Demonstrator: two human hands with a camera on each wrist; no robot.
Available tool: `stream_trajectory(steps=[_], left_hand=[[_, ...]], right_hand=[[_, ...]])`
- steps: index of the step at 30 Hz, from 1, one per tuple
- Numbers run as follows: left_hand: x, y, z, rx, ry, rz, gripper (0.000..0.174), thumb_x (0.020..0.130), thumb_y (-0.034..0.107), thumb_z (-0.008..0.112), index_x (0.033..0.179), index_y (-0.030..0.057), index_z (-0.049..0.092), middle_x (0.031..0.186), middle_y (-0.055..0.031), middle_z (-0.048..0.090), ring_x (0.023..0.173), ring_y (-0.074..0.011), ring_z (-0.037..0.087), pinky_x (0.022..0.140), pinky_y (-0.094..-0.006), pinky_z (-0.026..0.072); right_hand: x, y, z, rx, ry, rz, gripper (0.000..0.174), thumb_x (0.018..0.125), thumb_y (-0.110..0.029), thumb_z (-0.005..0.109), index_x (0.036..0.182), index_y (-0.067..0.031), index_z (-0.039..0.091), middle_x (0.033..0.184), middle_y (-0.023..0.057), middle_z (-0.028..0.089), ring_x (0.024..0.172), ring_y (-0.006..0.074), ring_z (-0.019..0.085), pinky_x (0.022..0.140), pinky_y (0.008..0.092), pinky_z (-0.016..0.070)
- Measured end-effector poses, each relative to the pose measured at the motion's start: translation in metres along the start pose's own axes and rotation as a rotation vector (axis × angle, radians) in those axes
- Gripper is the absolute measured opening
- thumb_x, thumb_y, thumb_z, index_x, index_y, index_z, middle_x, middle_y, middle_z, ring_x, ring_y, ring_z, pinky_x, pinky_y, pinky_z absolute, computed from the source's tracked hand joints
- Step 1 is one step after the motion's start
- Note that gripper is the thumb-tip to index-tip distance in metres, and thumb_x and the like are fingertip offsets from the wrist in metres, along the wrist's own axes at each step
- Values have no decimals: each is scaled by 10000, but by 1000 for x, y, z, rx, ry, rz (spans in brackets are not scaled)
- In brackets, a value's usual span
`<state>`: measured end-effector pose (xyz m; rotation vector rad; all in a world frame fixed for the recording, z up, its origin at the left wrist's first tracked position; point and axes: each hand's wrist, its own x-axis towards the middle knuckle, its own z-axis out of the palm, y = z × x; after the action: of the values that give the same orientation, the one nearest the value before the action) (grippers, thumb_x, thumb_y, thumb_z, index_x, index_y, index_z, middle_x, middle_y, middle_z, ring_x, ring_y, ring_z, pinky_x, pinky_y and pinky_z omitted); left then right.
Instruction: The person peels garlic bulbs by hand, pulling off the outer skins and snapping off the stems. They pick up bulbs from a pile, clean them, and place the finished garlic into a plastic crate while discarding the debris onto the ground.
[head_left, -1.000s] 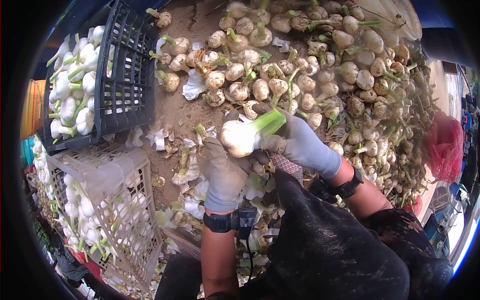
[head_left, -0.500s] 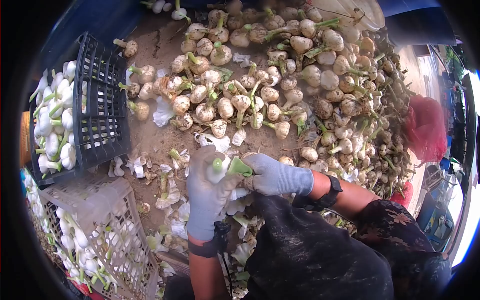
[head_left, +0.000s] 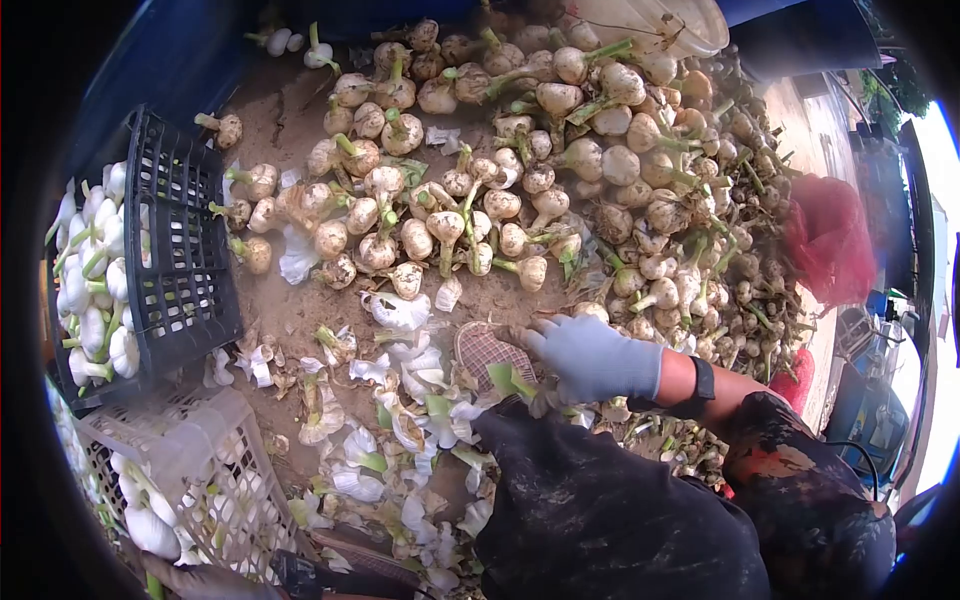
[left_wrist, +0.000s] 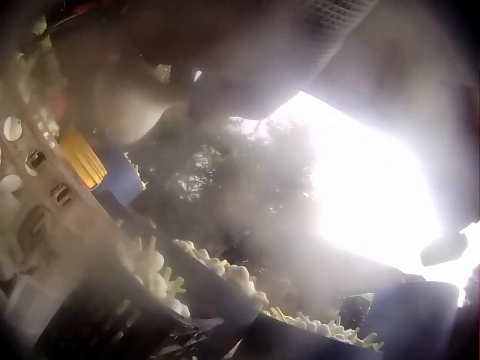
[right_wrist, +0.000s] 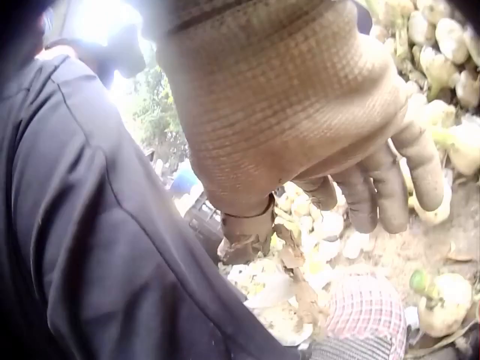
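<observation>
0.5 s on | peeled white garlic bulb gone from both hands | grey-gloved right hand (head_left: 590, 355): grip apart, empty, at heap of unpeeled garlic bulbs (head_left: 560, 180) | left hand (left_wrist: 247, 52): grip cannot tell (blurred) | that bulb seems finished

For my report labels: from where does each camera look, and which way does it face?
Head: worn on the head, faces down at the heap of soil-stained garlic bulbs; the grey-gloved right hand and dark-clothed lap show.
Left wrist: low beside a pale perforated plastic crate, faces up toward bright sky; the left hand is only a blur on top.
Right wrist: behind the right hand, faces down past its loose, empty fingers.
Shared: head and right wrist both show the red-checked cloth piece.
</observation>
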<state>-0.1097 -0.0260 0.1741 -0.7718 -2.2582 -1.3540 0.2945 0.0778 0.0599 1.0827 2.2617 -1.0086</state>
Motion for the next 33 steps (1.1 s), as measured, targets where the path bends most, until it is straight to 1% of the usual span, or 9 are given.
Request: stream_trajectory(steps=[2, 5, 9, 13, 18, 23, 27, 30, 33], left_hand=[[34, -21, -31, 547, 16, 540, 488, 867, 290, 671, 1166, -71, 533, 1134, -241, 583, 1027, -304, 563, 898, -382, 432], [11, 19, -4, 312, 31, 490, 560, 834, 323, 708, 1185, -70, 517, 1154, -241, 561, 1052, -311, 540, 919, -397, 414], [-81, 48, 63, -300, -659, -272, 337, 945, 65, 476, 1255, -65, 486, 1219, -147, 566, 1150, -223, 536, 1011, -342, 399], [-177, 31, 110, -638, -1282, -474, 428, 884, 75, 590, 1282, -23, 468, 1173, -120, 583, 1038, -183, 576, 915, -290, 462], [-206, 30, 115, -1187, -1358, -1130, 619, 753, 163, 751, 1278, 28, 452, 1115, -87, 589, 980, -171, 577, 838, -287, 492], [-133, 2, 85, -653, -782, -644, 477, 792, 134, 653, 1197, -3, 441, 1159, -112, 495, 1030, -186, 513, 909, -317, 439], [-128, 25, 79, -764, -873, -420, 474, 874, 210, 602, 1261, 23, 403, 1214, -101, 464, 1117, -196, 466, 986, -365, 396], [-161, 30, 86, -610, -1093, -275, 769, 732, 389, 776, 1271, -1, 390, 1266, -123, 437, 1167, -232, 443, 1034, -388, 342], [-201, 27, 92, -552, -1264, -137, 852, 663, 322, 842, 1304, -10, 390, 1283, -133, 454, 1190, -242, 445, 1021, -379, 366]], right_hand=[[-33, 27, -35, 46, 441, 94, 605, 790, -412, 679, 1237, -44, 502, 1112, 203, 570, 1005, 373, 577, 821, 441, 488], [-63, 101, -69, -418, 1045, 684, 445, 831, -270, 653, 1185, -28, 531, 1102, 186, 579, 1010, 350, 570, 827, 433, 471], [-49, 185, -29, 297, 1159, 647, 297, 842, -192, 633, 1076, -12, 598, 957, 205, 644, 916, 346, 628, 788, 406, 493], [-17, 65, -55, 248, 1033, 331, 201, 769, -52, 593, 964, -11, 565, 936, 177, 592, 871, 357, 597, 772, 398, 479], [41, -14, -21, 756, 625, -350, 232, 817, -30, 604, 1046, -3, 581, 944, 133, 598, 883, 240, 603, 803, 325, 474], [65, -37, 7, 844, 176, -228, 360, 858, -254, 635, 1102, 6, 582, 965, 199, 645, 907, 323, 634, 808, 376, 494], [72, -52, 12, 505, -205, -438, 494, 873, -419, 586, 1131, 1, 578, 963, 230, 635, 943, 393, 612, 806, 447, 482], [67, -55, -19, 1369, -28, -117, 467, 920, -412, 532, 1154, -10, 572, 822, 137, 622, 745, 185, 613, 672, 317, 487], [70, -43, -24, 1118, 88, -75, 461, 937, -403, 511, 1176, -10, 546, 828, 74, 600, 694, 96, 556, 624, 262, 469]])
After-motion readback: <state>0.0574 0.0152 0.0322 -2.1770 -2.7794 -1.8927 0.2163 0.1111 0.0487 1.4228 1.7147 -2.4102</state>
